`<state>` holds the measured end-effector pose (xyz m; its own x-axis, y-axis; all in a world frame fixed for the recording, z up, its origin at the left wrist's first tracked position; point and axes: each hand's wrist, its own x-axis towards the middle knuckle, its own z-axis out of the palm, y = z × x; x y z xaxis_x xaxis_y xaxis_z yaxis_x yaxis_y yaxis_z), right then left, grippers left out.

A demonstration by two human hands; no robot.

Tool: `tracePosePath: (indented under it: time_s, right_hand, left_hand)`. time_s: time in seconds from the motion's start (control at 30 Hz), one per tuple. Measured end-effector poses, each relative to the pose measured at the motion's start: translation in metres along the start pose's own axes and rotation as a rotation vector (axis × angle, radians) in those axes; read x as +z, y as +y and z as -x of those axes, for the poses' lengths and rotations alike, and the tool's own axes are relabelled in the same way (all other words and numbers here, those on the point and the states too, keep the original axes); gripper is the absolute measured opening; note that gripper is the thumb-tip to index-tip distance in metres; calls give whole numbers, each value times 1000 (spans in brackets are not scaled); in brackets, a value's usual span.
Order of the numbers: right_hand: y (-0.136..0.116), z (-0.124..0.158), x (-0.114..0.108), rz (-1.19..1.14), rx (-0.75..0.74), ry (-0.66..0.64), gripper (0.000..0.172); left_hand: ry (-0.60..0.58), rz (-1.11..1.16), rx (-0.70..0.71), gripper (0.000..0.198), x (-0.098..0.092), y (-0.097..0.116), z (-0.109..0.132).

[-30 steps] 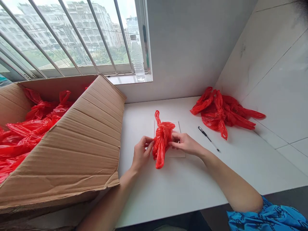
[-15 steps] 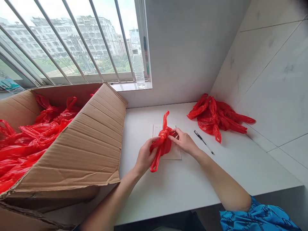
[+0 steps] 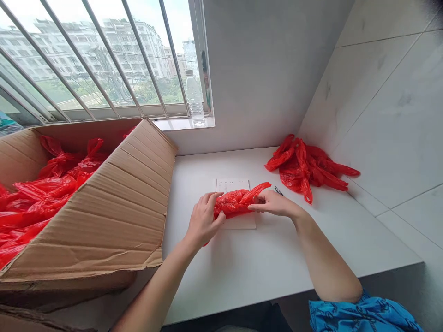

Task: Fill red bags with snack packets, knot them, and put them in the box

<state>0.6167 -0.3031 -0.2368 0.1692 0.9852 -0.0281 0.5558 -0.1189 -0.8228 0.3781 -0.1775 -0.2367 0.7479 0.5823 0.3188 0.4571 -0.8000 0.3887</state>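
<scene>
A red plastic bag [image 3: 235, 203] is stretched sideways between my two hands, above a sheet of paper [image 3: 238, 223] on the white table. My left hand [image 3: 205, 216] is closed round the bag's left end, thumb towards me. At the other end, my right hand [image 3: 272, 203] pinches the bag near a twisted strip that points up and right. Part of the bag is hidden behind my left fingers. A pen [image 3: 278, 190] lies just beyond my right hand, mostly covered by it.
On the left stands an open cardboard box [image 3: 104, 207] full of red bags [image 3: 51, 198]. Several more red bags [image 3: 306, 166] lie piled at the table's back right, by the tiled wall. A clear water bottle [image 3: 194, 99] stands on the windowsill.
The bag has turned from upright, with its knot showing, to lying sideways between my hands. My right hand has moved a little to the right, covering much of the pen.
</scene>
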Motion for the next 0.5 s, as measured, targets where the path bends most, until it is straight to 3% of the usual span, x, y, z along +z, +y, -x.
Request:
tracePosePath:
  time_s: [0.07, 0.1, 0.2, 0.27, 0.37, 0.5]
  right_hand:
    - [-4, 2, -1, -50, 2, 25, 48]
    - [-7, 1, 1, -75, -27, 105, 51]
    - [-15, -5, 15, -23, -184, 553, 50]
    - [-18, -13, 32, 149, -303, 687, 42]
    - [-12, -28, 56, 474, -424, 591, 35]
    - [8, -43, 74, 629, -261, 372, 59]
  left_hand:
    - [27, -9, -2, 44, -2, 8, 1]
    - [20, -33, 10, 41, 0, 11, 0]
    - [-93, -162, 59, 43, 16, 11, -7]
    - [-162, -247, 62, 49, 30, 6, -12]
    - [-132, -333, 36, 53, 46, -4, -18]
    - [-50, -355, 18, 56, 54, -15, -17]
